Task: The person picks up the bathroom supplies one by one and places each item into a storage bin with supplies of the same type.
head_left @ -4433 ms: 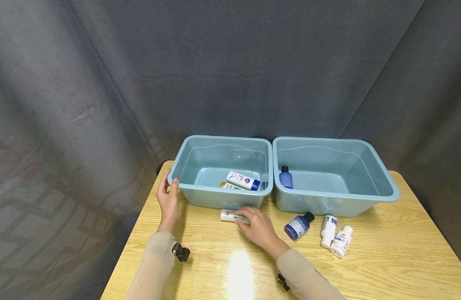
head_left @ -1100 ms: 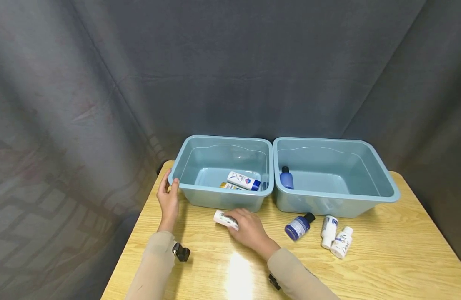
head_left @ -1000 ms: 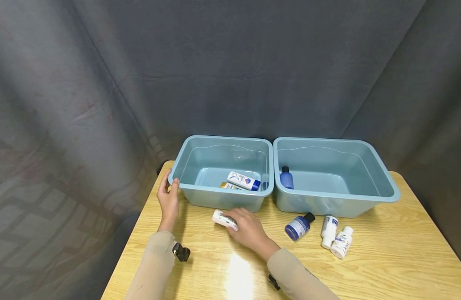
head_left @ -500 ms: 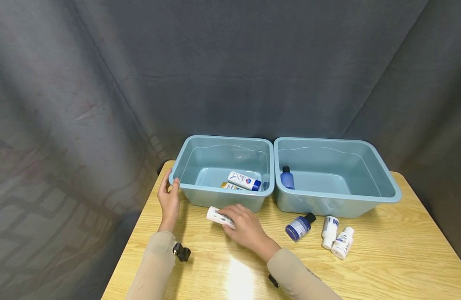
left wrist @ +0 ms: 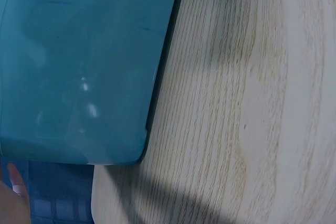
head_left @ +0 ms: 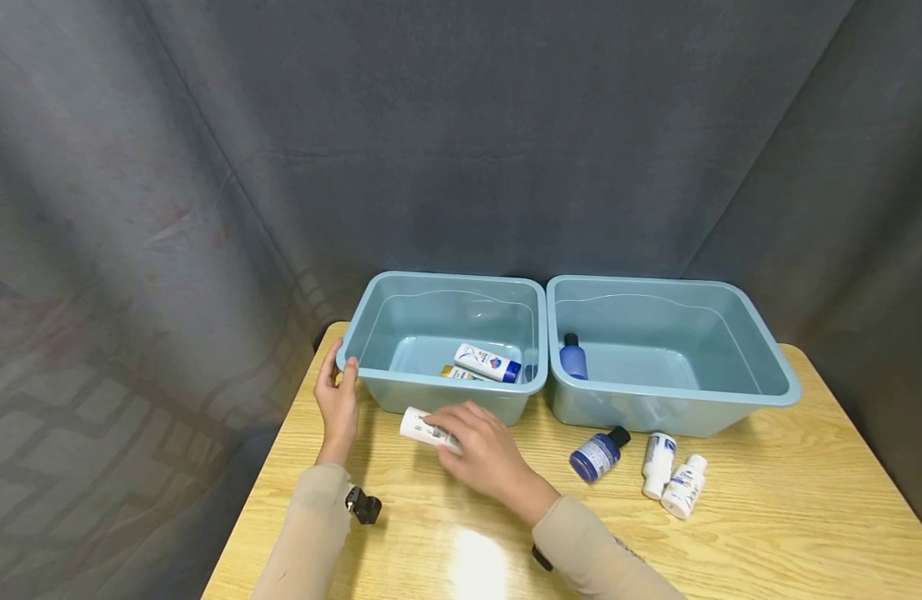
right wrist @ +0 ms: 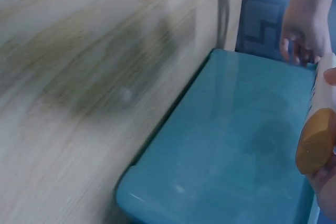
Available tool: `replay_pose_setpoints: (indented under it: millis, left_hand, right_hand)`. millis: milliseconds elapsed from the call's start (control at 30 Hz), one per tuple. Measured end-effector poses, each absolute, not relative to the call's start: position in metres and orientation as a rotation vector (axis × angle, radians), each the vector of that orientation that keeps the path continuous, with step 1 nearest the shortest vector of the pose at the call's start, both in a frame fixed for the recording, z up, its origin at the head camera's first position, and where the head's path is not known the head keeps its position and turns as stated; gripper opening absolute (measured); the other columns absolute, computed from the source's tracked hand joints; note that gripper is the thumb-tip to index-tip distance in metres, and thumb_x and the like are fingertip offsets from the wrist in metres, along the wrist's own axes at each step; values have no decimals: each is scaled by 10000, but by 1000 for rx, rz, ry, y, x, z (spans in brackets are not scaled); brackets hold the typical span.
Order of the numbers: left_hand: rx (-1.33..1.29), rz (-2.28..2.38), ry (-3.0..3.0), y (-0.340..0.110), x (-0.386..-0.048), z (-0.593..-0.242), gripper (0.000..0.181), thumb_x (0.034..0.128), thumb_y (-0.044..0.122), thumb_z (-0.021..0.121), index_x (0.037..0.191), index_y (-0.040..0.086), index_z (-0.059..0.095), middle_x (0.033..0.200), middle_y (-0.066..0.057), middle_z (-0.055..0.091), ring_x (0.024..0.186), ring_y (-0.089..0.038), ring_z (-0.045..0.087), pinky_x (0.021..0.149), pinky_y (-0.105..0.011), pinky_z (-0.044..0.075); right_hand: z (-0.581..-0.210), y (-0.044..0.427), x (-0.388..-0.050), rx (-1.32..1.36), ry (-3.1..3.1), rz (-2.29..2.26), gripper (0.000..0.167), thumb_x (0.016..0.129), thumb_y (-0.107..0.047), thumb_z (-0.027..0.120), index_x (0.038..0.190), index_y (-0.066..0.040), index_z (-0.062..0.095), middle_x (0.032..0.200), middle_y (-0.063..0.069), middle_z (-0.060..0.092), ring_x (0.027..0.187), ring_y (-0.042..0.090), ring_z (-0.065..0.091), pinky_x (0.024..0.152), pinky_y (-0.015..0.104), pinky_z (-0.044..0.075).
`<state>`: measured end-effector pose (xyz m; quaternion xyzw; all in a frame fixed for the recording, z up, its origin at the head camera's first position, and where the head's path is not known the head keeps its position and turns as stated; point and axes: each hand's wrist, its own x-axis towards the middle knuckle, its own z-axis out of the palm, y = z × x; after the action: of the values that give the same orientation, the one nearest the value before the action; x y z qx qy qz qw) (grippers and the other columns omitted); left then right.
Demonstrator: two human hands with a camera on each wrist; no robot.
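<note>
My right hand (head_left: 487, 454) holds a small white bottle (head_left: 422, 427) with printed lettering, in front of the left bin and above the table. The right wrist view shows the bottle's gold-brown cap (right wrist: 314, 142) by my fingers. My left hand (head_left: 337, 412) grips the front-left corner of the pale blue left bin (head_left: 423, 396), thumb over the rim. Inside that bin lie a white bottle with a blue cap (head_left: 487, 363) and a yellow-and-white item (head_left: 457, 372), partly hidden beneath it. Only a little of my left hand (left wrist: 14, 195) shows in the left wrist view.
A second pale blue bin (head_left: 656, 408) stands close on the right, with a blue dark-capped bottle (head_left: 573, 360) inside. On the wooden table (head_left: 791, 492) lie a dark blue bottle (head_left: 596, 457) and two white bottles, one (head_left: 658, 462) beside the other (head_left: 684, 487). A grey curtain (head_left: 461, 150) hangs behind.
The white bottle, lying on the table in the earliest frame, is now raised in my right hand, moved left and tilted. My left hand stays on the bin corner.
</note>
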<state>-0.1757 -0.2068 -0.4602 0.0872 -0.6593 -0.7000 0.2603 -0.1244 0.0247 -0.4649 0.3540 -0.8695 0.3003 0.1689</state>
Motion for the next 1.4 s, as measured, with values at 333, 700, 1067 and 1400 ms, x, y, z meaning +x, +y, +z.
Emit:
replay_pose_setpoints:
  millis: [333,700,1067,1400]
  left_hand:
    - [237,-1899,-1784,-207,-175,-460,447,995,40,544,1431,-38,482,1336,-231,518,1079,-217,507,802,-145,456]
    - [221,-1924,-1741,-206,-176,-461,443,989,23,543,1421,-56,485,1301,-249,517,1010,-169,513,772,-151,460]
    - [235,-1928,-1731,-204,-177,-461,440,986,2,530,1421,-45,489,1326,-226,516,1068,-236,501,800,-171,470]
    - [306,-1907,-1744,-213,-194,-488,449,1000,50,534,1448,49,499,1393,-147,498,1120,-160,495,826,-156,454]
  right_hand:
    - [-452,22,-125,1051,-2400,836,416,814,-155,776,1219,-143,681,1192,18,678,1102,172,607,996,394,478]
    - [-438,19,-135,1082,-2299,837,406,801,-121,767,1199,-119,688,1165,26,685,1070,173,613,959,341,495]
    - [-423,18,-148,1069,-2288,803,381,812,-115,757,1188,-117,693,1153,33,691,1076,200,624,1057,377,426]
    - [-411,21,-162,1037,-2362,784,399,816,-130,761,1209,-135,694,1174,19,687,1026,167,620,964,341,485]
